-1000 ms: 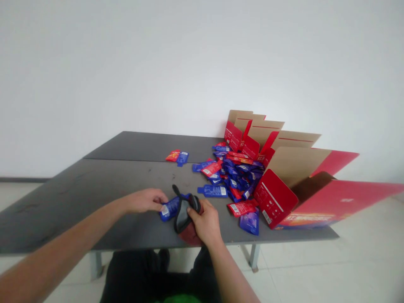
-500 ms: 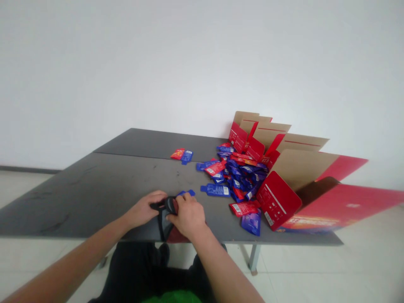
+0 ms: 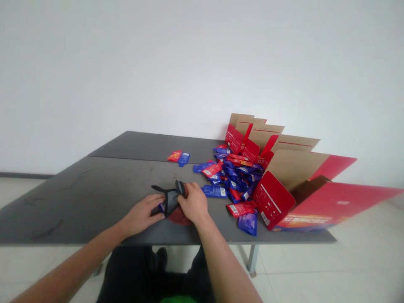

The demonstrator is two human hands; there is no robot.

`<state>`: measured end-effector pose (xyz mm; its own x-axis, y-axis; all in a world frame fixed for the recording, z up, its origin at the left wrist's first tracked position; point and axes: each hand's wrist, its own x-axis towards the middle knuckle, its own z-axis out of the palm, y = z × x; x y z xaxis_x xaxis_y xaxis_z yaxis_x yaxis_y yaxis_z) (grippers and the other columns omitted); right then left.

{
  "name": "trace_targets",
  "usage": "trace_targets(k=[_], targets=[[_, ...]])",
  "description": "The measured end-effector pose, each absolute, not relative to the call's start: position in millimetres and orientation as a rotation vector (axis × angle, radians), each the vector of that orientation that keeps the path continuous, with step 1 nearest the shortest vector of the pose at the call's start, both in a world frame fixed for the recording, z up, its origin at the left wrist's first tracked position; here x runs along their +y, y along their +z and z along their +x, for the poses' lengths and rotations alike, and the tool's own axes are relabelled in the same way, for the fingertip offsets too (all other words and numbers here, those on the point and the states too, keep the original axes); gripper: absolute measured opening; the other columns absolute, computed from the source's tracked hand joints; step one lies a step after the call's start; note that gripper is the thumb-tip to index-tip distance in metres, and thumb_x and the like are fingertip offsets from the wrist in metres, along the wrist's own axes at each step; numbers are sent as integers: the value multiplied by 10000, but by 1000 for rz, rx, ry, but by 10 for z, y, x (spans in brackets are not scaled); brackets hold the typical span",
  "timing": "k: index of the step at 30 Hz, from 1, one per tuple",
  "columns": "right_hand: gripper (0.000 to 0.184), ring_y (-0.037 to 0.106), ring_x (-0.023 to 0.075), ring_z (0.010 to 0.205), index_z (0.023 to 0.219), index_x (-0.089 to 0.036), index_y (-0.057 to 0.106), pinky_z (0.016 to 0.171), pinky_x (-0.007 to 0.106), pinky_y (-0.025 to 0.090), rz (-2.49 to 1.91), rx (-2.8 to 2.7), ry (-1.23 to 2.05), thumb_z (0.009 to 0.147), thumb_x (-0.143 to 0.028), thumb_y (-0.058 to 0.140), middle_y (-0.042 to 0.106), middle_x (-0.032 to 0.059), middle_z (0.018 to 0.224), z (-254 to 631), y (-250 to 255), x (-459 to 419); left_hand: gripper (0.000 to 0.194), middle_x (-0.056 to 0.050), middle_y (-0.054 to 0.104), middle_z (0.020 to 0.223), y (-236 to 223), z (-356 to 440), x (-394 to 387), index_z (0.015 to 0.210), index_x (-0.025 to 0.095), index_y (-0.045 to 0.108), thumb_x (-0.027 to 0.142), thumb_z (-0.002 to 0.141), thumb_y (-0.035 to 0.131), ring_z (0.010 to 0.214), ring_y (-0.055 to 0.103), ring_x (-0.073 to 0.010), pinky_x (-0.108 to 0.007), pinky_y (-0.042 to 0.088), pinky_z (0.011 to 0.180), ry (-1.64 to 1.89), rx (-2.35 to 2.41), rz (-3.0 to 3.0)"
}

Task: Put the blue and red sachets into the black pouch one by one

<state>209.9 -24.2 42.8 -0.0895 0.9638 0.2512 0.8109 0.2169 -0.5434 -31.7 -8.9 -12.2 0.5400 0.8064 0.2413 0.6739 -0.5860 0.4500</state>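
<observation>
At the table's near edge lies a soft bag-like item (image 3: 172,203) with black edging, a grey panel and a dark red part; its exact kind is unclear. My right hand (image 3: 195,203) is closed on its right side, by a rounded black piece. My left hand (image 3: 144,213) has fingers and thumb curled at its left side, where a small bit of dark blue shows between them. A thin black strap-like piece sticks up above the left fingers. The item's underside and part of its right side are hidden by my right hand.
Red and blue packets (image 3: 235,172) lie heaped right of my hands. Red cardboard boxes (image 3: 274,195) with raised flaps stand in a row along the right side. An orange-red packet (image 3: 174,155) and a blue packet (image 3: 184,158) lie farther back on the dark table (image 3: 104,185).
The bag-like item has moved slightly away from the table's front edge and turned, showing more of its grey panel. My right hand moved forward with it; my left hand shifted to its lower left side.
</observation>
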Motion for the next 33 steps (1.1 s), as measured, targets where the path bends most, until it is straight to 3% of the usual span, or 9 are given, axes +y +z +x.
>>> trace_targets(k=[6, 8, 13, 20, 26, 33], targets=[[183, 586, 185, 1040, 1048, -242, 708, 994, 292, 405, -1115, -2563, 218, 880, -312, 731, 685, 8, 1136, 2001, 328, -30, 302, -99, 702, 1332, -305, -364, -89, 1115, 240, 765, 435, 900, 683, 1258, 637, -310, -478, 509, 1125, 878, 1203, 2447], [175, 592, 197, 1044, 1042, -238, 713, 974, 302, 417, -1207, -2581, 189, 894, -330, 722, 689, 22, 1117, 2049, 300, 19, 320, -93, 709, 1317, -297, -351, -97, 1148, 247, 763, 440, 904, 685, 1243, 645, -303, -465, 514, 1117, 880, 1209, 2456], [168, 623, 247, 982, 1006, -218, 737, 804, 331, 459, -1934, -2161, 78, 959, -279, 588, 697, 82, 1066, 2235, 333, 98, 437, -105, 670, 1372, -123, -277, -125, 1318, 231, 696, 404, 917, 675, 1250, 635, -297, -444, 501, 1119, 633, 1314, 2451], [233, 596, 232, 1047, 1075, -251, 695, 883, 318, 463, -1448, -2456, 119, 919, -424, 690, 678, 39, 1120, 2005, 260, 14, 246, -94, 700, 1266, -32, -236, -176, 1113, 225, 740, 301, 892, 662, 1206, 631, -284, -424, 501, 1083, 614, 1304, 2438], [391, 613, 239, 1067, 1118, -251, 662, 905, 337, 473, -1561, -2350, 168, 900, -574, 693, 661, 57, 1211, 1990, 215, -13, 158, -80, 721, 1134, 28, -218, -193, 1004, 225, 733, 268, 877, 649, 1121, 654, -270, -389, 532, 1004, 585, 1317, 2434], [408, 690, 256, 969, 1091, -229, 629, 810, 358, 526, -1730, -2250, 205, 874, -569, 691, 696, 74, 1113, 1842, 283, -157, 195, -84, 720, 1208, 25, -232, -188, 1003, 220, 749, 243, 861, 619, 1193, 639, -270, -388, 516, 1072, 600, 1283, 2432]])
